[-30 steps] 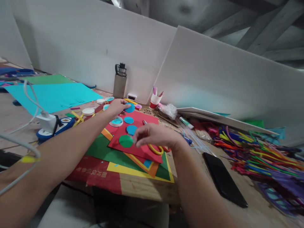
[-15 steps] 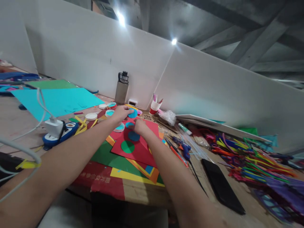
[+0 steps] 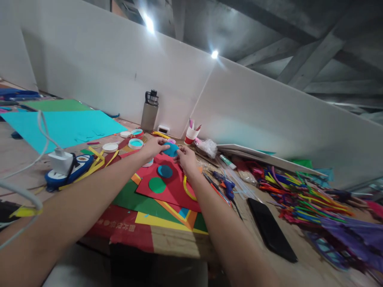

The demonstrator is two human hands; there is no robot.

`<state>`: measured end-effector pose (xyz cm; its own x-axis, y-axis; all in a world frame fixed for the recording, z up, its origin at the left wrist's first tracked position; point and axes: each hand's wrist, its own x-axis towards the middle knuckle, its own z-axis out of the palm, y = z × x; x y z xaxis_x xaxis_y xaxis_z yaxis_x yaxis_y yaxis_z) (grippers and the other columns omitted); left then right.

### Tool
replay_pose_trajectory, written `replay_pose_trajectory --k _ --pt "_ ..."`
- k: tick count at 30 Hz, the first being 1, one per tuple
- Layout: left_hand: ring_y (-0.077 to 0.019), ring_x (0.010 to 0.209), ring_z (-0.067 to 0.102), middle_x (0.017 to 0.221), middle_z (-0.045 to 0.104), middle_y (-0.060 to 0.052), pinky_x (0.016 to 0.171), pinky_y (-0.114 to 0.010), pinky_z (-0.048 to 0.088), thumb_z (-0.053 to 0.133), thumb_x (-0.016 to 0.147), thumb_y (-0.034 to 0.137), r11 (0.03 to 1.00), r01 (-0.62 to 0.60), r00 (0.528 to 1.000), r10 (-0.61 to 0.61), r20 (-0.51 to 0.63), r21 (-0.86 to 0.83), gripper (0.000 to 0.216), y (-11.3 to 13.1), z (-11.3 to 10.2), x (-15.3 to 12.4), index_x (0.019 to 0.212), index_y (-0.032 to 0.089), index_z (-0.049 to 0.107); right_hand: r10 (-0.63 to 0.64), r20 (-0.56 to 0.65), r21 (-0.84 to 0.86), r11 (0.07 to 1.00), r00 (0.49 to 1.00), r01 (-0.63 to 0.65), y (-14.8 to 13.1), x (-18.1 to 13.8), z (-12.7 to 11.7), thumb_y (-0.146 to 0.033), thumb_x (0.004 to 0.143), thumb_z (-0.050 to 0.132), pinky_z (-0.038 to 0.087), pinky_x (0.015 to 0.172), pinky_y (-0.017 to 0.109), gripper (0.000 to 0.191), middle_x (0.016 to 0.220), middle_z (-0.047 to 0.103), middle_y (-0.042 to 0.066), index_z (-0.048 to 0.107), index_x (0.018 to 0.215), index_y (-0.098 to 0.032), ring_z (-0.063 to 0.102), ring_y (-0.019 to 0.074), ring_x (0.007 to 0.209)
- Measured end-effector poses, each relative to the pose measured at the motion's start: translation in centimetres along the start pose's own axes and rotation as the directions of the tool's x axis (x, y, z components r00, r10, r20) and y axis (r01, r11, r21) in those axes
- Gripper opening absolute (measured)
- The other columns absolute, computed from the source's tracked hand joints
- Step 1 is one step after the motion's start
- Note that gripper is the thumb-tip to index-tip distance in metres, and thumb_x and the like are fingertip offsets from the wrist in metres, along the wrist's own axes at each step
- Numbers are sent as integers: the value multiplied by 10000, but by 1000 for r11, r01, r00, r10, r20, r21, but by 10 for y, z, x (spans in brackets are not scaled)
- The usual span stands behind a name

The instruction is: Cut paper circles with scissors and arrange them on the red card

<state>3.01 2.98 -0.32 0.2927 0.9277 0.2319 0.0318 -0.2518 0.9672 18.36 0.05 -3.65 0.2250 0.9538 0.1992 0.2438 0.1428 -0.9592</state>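
Note:
My left hand (image 3: 154,146) and my right hand (image 3: 186,158) meet above the far end of a red paper sheet (image 3: 172,187). Together they pinch a blue paper circle (image 3: 171,150), the left from its left edge and the right from its right edge. On the red sheet below lie another blue circle (image 3: 165,171) and a green circle (image 3: 157,185). A yellow paper strip (image 3: 187,190) curls beside my right wrist. The red sheet rests on green (image 3: 134,198) and yellow (image 3: 167,221) sheets.
White lids (image 3: 135,143) with blue inside, a grey bottle (image 3: 149,111), a cup of pens (image 3: 189,136), a large cyan sheet (image 3: 60,126), a blue hole punch (image 3: 70,170) with a white charger, a blue glue gun (image 3: 226,185), a black phone (image 3: 271,229), a heap of pipe cleaners (image 3: 311,195).
My right hand moved from the green circle up the red sheet to join the left hand on the blue circle, which has lifted a little. The camera tilted upward.

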Motion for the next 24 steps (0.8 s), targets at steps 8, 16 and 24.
replay_pose_trajectory --k 8,16,24 --pt "-131 733 615 845 667 -40 578 -224 484 743 705 201 998 -36 999 38 35 -57 263 4 14 -10 927 151 613 -50 -1 215 975 999 49 -9 -11 -13 -330 774 570 487 457 199 169 611 556 -57 536 870 -194 545 85 479" --pt "-123 565 625 677 655 -34 523 -238 493 736 760 368 994 50 996 -42 75 -102 267 14 17 -17 790 131 615 -263 63 160 955 963 250 -19 -21 -11 -327 726 677 540 558 237 567 1020 652 29 496 1255 -231 612 112 659" --pt "-93 506 561 625 624 -14 506 -226 441 722 755 426 985 0 994 18 108 -170 311 6 20 -13 749 132 618 -383 8 -232 898 924 374 -20 -25 -15 -282 785 654 527 812 328 550 1117 672 74 575 1326 -228 616 190 864"
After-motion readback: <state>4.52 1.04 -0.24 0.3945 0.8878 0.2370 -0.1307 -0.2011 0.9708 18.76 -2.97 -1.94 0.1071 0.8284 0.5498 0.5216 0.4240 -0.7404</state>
